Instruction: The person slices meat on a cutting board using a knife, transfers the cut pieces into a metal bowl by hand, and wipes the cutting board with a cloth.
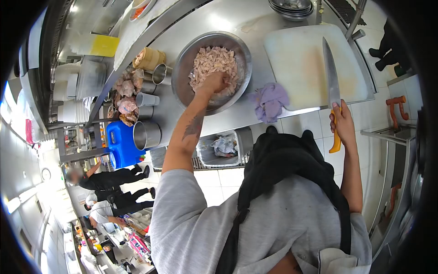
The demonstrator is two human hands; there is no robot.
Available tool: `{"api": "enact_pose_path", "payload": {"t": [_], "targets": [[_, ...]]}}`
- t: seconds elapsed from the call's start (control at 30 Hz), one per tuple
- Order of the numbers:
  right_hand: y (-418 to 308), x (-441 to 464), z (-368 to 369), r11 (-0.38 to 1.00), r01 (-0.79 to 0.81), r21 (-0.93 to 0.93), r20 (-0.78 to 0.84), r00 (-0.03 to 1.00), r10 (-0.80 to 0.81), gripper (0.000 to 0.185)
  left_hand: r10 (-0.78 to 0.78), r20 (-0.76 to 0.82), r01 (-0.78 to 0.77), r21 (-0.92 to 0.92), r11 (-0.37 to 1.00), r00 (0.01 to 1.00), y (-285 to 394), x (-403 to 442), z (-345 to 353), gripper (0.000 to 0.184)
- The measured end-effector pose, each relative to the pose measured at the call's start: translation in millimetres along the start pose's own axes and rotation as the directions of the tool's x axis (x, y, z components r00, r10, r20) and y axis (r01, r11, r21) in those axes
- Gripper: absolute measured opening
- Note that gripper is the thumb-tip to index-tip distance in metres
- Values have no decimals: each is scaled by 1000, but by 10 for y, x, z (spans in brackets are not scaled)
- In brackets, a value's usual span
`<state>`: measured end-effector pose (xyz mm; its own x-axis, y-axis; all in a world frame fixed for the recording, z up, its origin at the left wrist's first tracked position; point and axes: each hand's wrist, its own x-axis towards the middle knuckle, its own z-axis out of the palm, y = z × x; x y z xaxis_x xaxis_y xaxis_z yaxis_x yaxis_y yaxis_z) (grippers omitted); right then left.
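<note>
My left hand reaches down into a large steel bowl, its fingers curled against the pale chopped meat that covers the bottom. The fingertips are partly hidden. In my right hand is a long kitchen knife, gripped by its yellow handle. Its blade lies over the right part of a white cutting board, tip pointing away from me. A crumpled purple cloth rests on the steel counter between bowl and board.
Left of the bowl stand steel pots, bagged food and a blue jerrycan. Stacked metal bowls sit at the counter's back. A lined bin is below the front edge. Other people stand farther left; another person's dark-clothed legs show at right.
</note>
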<state>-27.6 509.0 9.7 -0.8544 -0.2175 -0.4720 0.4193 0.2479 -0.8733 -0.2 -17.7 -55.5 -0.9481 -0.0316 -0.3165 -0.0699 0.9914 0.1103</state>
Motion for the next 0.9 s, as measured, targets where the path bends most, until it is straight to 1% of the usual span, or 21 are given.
{"api": "enact_pose_path", "payload": {"t": [0.07,0.1,0.17,0.27,0.3,0.37,0.4,0.43,0.47,0.5,0.53,0.57,0.6,0.67,0.7,0.73,0.77,0.8,0.83,0.87,0.9], "targets": [[58,19,-223,1000,-1,-9,15,1000,1,40,-121,-36,109,-240,965,992,-2,-192,-280,27],[102,30,-340,1000,-5,-26,27,1000,5,40,-127,-35,116,-239,964,991,-112,-240,-312,27],[207,79,-549,999,-23,-34,53,998,25,39,-319,-168,194,-511,837,933,-339,-315,-259,26],[356,273,-771,997,-41,-60,92,995,46,40,-434,-231,260,-532,806,871,-174,-405,-392,22],[391,287,-811,996,-57,-75,93,994,64,40,-447,-227,273,-534,800,865,-105,-431,-423,22],[355,261,-846,996,-56,-63,90,994,62,41,-550,-180,227,-774,591,816,56,-403,-439,15],[316,270,-875,998,-52,-42,73,996,55,41,-555,-186,220,-781,584,811,102,-390,-438,15],[287,291,-904,998,-42,-50,73,996,45,41,-571,-151,181,-857,483,807,139,-374,-449,12],[272,304,-921,996,-44,-74,93,994,50,54,-578,-112,142,-916,376,808,161,-354,-473,10],[252,321,-924,994,-46,-96,113,992,57,69,-576,-116,136,-917,376,809,184,-339,-522,10],[232,324,-913,994,-43,-98,110,993,53,69,-562,-155,68,-932,356,812,205,-335,-561,10],[210,314,-892,996,-46,-81,106,993,54,59,-548,-192,2,-943,334,814,228,-319,-587,11],[204,307,-870,996,-53,-65,102,993,60,50,-546,-188,2,-945,328,817,309,-307,-680,11],[239,309,-835,996,-66,-55,97,993,71,48,-462,-266,-134,-945,298,846,582,-344,-1047,13],[244,309,-808,997,-69,-40,94,993,73,46,-465,-259,-129,-948,292,847,738,-362,-1241,13],[216,291,-773,996,-75,-48,95,992,79,46,-406,-330,-199,-922,332,852,931,-364,-1437,15],[169,263,-733,995,-75,-63,101,992,81,53,-344,-400,-271,-890,365,850,1108,-359,-1603,16],[136,244,-710,994,-75,-80,106,991,83,60,-349,-395,-269,-895,356,850,1260,-358,-1741,16],[134,253,-701,993,-77,-91,104,991,86,60,-294,-434,-311,-869,385,852,1402,-350,-1864,18],[145,273,-693,993,-76,-89,143,986,88,52,-236,-473,-354,-840,410,849,1523,-325,-1951,20],[139,274,-697,993,-75,-88,180,980,90,45,-241,-473,-358,-844,400,847,1636,-274,-2015,20]]}}
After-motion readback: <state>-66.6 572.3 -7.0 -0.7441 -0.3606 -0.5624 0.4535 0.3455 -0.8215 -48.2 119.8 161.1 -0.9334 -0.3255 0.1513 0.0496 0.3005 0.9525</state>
